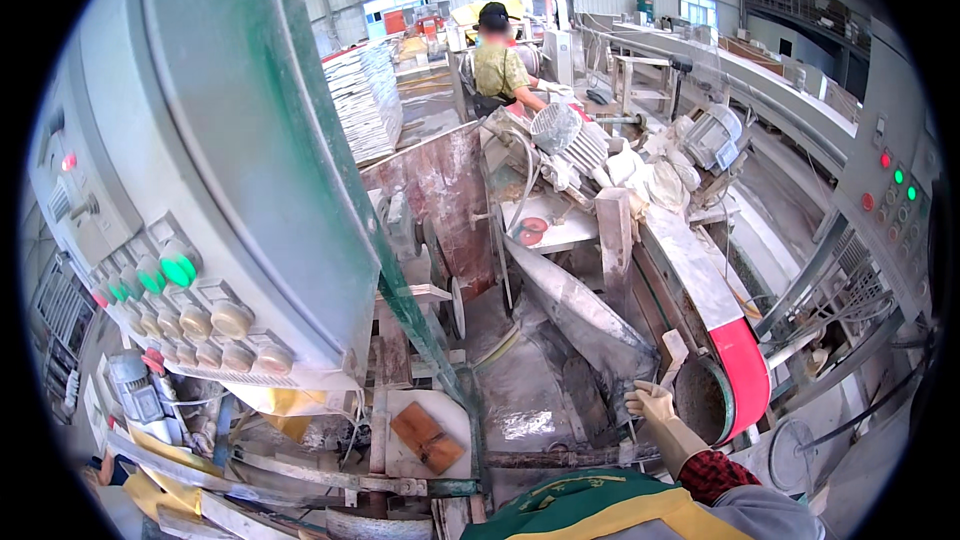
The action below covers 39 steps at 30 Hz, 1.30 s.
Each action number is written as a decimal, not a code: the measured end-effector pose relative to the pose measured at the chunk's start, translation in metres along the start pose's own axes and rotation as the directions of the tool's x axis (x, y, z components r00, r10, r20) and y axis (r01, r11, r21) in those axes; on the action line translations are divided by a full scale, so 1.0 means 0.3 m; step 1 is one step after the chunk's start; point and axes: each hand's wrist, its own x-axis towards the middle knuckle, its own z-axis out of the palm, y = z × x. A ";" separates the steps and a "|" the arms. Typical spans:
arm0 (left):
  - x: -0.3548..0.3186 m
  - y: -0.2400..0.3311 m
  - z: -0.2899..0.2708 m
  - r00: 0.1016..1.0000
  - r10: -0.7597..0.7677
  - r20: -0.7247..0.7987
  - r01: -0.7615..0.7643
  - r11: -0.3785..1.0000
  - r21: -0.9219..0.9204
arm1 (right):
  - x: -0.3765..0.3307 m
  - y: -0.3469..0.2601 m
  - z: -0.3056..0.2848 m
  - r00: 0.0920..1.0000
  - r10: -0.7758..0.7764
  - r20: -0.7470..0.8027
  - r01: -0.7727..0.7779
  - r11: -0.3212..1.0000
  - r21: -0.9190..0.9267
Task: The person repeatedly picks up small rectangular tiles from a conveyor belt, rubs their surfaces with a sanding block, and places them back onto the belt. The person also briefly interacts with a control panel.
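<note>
Right hand: it is at the lower end of the pale paddle-like piece (675,348); the fingers (636,398) look bent, but whether they are clamped on it, I cannot tell.
Left hand: from here I do not see it, so its fingers also I cannot tell.
Paddle-like piece: tilted, just beside the drum (703,398).
Belt (742,358): it already wraps the drum; this part, I judge, is done.
What is left: nothing here shows me how much remains.

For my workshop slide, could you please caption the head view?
The right hand beside a belt with a red section, a co-worker near a grey motor beyond.
</note>
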 end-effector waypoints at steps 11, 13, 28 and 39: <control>-0.153 0.060 -0.130 0.959 0.281 0.041 -0.248 0.899 -0.360 | 0.023 0.080 0.209 0.982 0.081 0.169 -0.075 0.996 -0.042; -0.176 0.114 -0.146 0.938 0.329 0.113 -0.258 0.876 -0.408 | 0.009 0.087 0.225 0.977 0.074 0.198 -0.067 0.997 -0.042; -0.358 0.495 -0.292 0.800 0.557 0.223 0.173 0.141 -0.975 | -0.126 0.053 0.495 0.698 0.227 0.679 -0.208 0.972 -0.111; -0.684 1.031 -0.929 0.056 0.998 0.022 0.806 -0.032 -0.591 | -0.259 -0.363 0.367 0.752 -0.151 0.642 0.026 0.979 0.200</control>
